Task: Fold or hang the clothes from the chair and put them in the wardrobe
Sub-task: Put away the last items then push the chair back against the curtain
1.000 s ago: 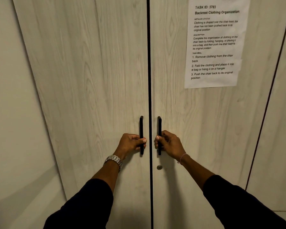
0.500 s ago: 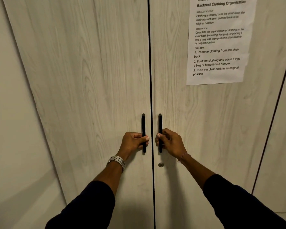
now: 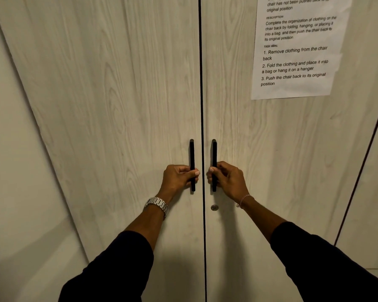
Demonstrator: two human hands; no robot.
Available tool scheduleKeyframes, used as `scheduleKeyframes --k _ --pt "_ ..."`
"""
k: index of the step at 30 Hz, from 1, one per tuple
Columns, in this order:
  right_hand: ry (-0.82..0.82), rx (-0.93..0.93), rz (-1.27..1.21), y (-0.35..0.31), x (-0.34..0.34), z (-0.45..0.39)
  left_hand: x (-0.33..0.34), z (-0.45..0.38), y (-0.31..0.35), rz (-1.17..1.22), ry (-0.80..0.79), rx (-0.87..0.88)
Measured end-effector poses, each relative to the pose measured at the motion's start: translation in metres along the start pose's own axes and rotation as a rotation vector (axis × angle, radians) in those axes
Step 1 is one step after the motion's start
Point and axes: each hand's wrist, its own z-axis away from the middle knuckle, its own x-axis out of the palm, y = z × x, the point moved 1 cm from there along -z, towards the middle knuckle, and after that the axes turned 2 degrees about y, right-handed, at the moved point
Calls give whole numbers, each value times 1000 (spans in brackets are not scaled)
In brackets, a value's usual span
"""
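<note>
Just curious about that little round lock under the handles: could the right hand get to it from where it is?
Probably yes. The right hand grips the right handle, and the lock sits uncovered on that door just below, nothing between. It would have to let go first.

Both arms extended forward, dark sleeves pushed up to mid-forearm. Left hand curled, fingers wrapped round the left door handle, fingertips showing on its inner side. Right hand curled likewise round the right door handle. Hands level, near each other. Metal watch on left wrist; thin bracelet on right wrist.
</note>
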Motion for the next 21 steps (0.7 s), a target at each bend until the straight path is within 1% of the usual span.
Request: scheduleKeyframes --k 2,3,5,7,9,11,13,14,17,19,21 --pt "47 -27 66 0 2 1 1 0 -1 -17 24 18" --pt "78 -50 143 -2 3 2 1 2 -2 -37 40 42" --pt "127 -92 395 -7 4 3 3 4 -5 -148 82 140" --pt "135 -83 693 -14 7 8 4 7 -10 -274 126 230" --pt "113 -46 997 -24 12 15 4 13 -12 -350 142 268" --pt "14 6 1192 -38 19 21 1 21 -11 -505 126 323" --pt "-95 41 1272 -47 21 27 -7 32 -11 -662 86 362" --pt "-125 50 1300 -50 21 31 -11 35 -13 -732 68 359" --pt "-211 -28 1407 -53 25 45 -24 47 -21 -937 51 305" --pt "-303 -124 1367 -51 38 53 -32 56 -23 -1034 26 279" --pt "-435 -191 1245 -46 54 56 -37 68 -23 -1126 1 227"
